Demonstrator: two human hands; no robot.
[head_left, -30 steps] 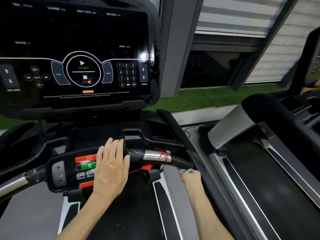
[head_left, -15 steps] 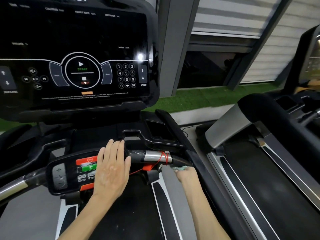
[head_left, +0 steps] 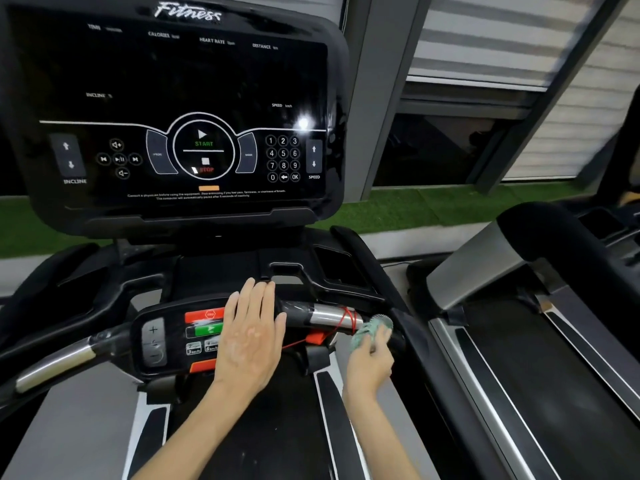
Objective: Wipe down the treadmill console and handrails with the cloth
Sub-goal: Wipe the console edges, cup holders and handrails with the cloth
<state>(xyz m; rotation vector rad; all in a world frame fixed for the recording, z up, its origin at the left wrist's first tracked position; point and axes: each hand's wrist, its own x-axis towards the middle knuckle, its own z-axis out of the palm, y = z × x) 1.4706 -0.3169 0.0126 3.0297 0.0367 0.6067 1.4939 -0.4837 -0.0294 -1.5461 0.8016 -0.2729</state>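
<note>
Right hand (head_left: 370,360) lifts, fingers bunched round teal cloth (head_left: 367,331), now at right end of centre handrail (head_left: 327,315). Left hand (head_left: 250,337) stays flat, fingers straight, just left of handrail. Handrail wipe likely starting; console (head_left: 187,81), above handrail, may still need wiping.

Striped roller blinds (head_left: 485,39) hung half-lowered beside a grey pillar (head_left: 377,98), with a dark window pane (head_left: 436,150) below them. Green artificial turf (head_left: 415,206) ran along the window's foot, just behind a pale kerb (head_left: 415,237). A neighbouring treadmill (head_left: 519,341) stood at right.
</note>
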